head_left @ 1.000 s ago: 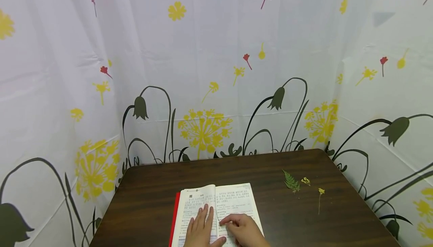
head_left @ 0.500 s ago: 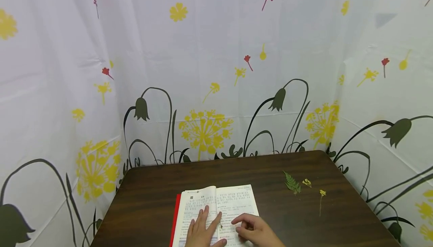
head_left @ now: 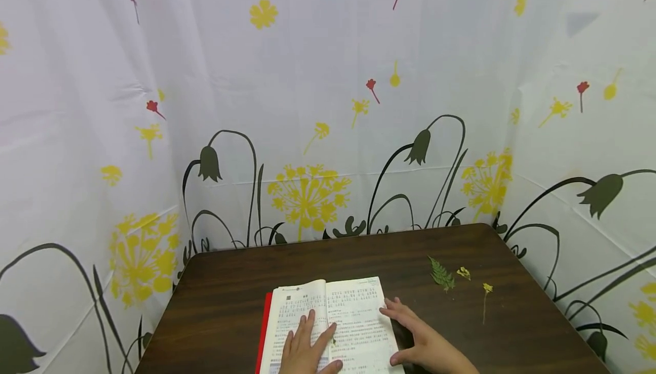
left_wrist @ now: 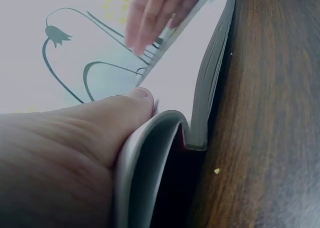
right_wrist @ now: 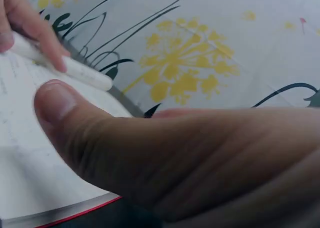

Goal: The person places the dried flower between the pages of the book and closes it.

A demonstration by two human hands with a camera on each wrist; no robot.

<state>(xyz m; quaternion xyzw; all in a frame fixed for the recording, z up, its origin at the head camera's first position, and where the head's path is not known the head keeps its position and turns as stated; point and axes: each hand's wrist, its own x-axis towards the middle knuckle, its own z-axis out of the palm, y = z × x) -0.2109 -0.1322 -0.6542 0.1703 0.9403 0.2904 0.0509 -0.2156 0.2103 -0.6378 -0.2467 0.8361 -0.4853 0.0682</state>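
An open book [head_left: 359, 308] with printed pages and a red cover edge lies on the dark wooden table. My left hand [head_left: 301, 346] rests on it with fingers spread, the index finger reaching across the centre fold. Close by that finger, a small plant sprig [head_left: 333, 341] lies on the right page. In the left wrist view, the left thumb [left_wrist: 135, 101] presses on the book near its fold. At the book's right edge is my right hand [head_left: 422, 337], fingers extended and holding nothing visible. The right wrist view shows its thumb [right_wrist: 65, 111] over the page; its other fingers are mostly hidden.
On the table's right side lie a green fern leaf [head_left: 441, 274], a small yellow flower cluster [head_left: 463, 273] and a yellow flower on a long thin stem [head_left: 486, 300]. A white curtain [head_left: 307, 78] with printed flowers stands behind the table [head_left: 225, 283].
My right hand has moved right, from the book's fold to its right edge, and its fingers have straightened. The left index finger has shifted right across the fold. The sprig has come into view.
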